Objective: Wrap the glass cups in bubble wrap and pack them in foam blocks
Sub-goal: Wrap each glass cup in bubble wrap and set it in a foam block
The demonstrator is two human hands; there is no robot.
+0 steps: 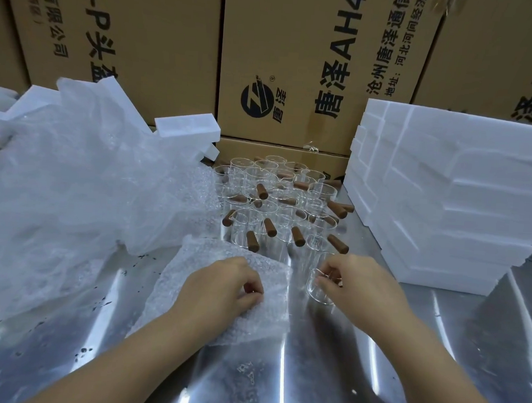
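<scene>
Wrapping step judged begun: a clear glass cup, upright on the steel desk, is gripped by the right hand beside a translucent bubble-wrap sheet pinched by the left hand; next, the cup is probably to be laid onto it.

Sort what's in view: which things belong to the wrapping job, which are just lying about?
Job: left hand pinching the bubble wrap sheet; right hand holding a glass cup; waiting cups; foam blocks stack.
Lying about: cardboard boxes; crumpled plastic sheeting.

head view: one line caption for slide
Left hand pinches a bubble wrap sheet while the right hand holds a glass cup beside it.
</scene>
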